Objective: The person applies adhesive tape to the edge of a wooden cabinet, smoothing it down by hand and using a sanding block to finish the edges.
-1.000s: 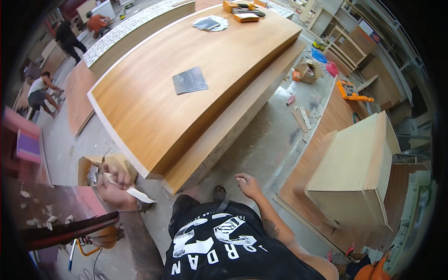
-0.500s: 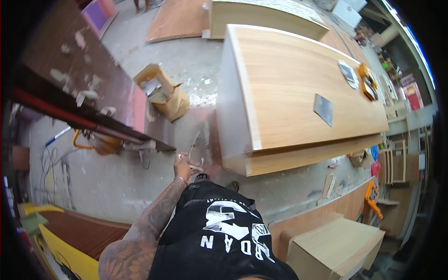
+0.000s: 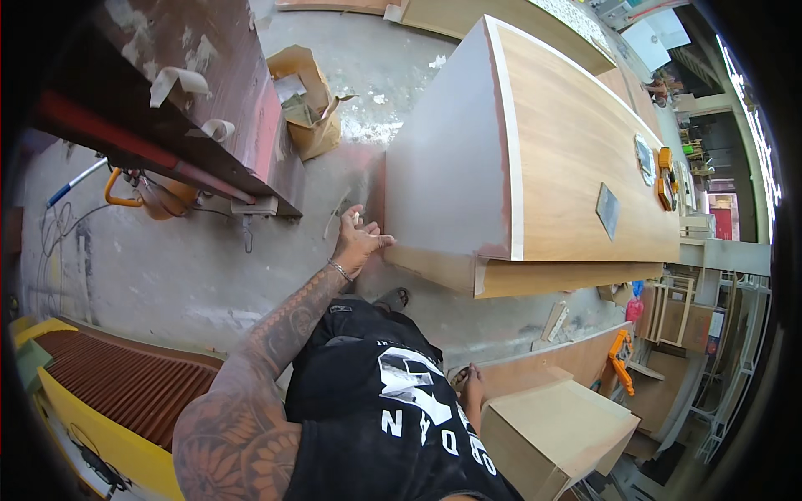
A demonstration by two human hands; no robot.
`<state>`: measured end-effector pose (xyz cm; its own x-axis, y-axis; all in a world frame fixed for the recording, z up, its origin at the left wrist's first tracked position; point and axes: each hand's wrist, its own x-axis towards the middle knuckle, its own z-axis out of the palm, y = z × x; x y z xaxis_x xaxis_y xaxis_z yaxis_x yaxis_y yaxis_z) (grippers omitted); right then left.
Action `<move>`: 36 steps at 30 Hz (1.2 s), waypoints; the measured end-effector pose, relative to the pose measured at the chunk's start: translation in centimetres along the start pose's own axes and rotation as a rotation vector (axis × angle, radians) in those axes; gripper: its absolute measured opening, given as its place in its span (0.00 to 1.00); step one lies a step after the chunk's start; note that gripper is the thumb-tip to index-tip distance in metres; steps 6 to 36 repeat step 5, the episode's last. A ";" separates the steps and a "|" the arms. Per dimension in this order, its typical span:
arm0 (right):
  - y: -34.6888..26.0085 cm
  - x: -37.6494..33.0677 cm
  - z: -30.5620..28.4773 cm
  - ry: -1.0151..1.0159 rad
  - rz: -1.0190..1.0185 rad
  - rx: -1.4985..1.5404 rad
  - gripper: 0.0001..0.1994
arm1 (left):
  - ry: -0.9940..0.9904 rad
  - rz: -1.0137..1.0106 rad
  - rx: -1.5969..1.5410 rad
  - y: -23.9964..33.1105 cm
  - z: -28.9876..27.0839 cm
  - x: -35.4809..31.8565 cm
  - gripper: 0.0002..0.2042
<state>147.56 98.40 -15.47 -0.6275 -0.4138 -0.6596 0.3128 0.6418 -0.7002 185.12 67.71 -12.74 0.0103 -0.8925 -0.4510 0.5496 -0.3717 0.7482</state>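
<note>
My left hand (image 3: 359,242) is closed loosely on a crumpled whitish strip of tape (image 3: 357,219), part of it hidden by the fingers. A thin pale tail shows beside the hand. The hand is level with the grey-painted side (image 3: 447,159) of a big wooden cabinet, close to its lower edge; contact is unclear. White edging tape (image 3: 507,125) borders the cabinet's wood-grain face (image 3: 576,142). Low by my right side hangs my right hand (image 3: 474,387), small and partly behind my shirt; its fingers are hard to make out.
A paper bag (image 3: 322,129) of scraps stands behind a dark board (image 3: 225,100) with peeling tape. A grey sheet (image 3: 607,210) and a yellow-black tool (image 3: 666,179) rest on the cabinet. Below right are a pale wooden box (image 3: 560,426) and an orange tool (image 3: 620,361).
My left hand has moved up and right, closer to the cabinet's side, with the strip more bunched in it. My view has shifted, and my right hand has come into sight.
</note>
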 end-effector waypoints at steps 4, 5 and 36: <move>1.9 -1.0 0.3 -0.057 -0.010 -0.071 0.08 | -0.063 0.043 -0.013 0.3 -1.8 -0.9 0.53; 2.6 -1.4 -0.6 -0.060 0.010 -0.069 0.08 | -0.085 0.142 0.110 0.2 -2.4 -1.3 0.46; 2.6 -1.4 -0.6 -0.060 0.010 -0.069 0.08 | -0.085 0.142 0.110 0.2 -2.4 -1.3 0.46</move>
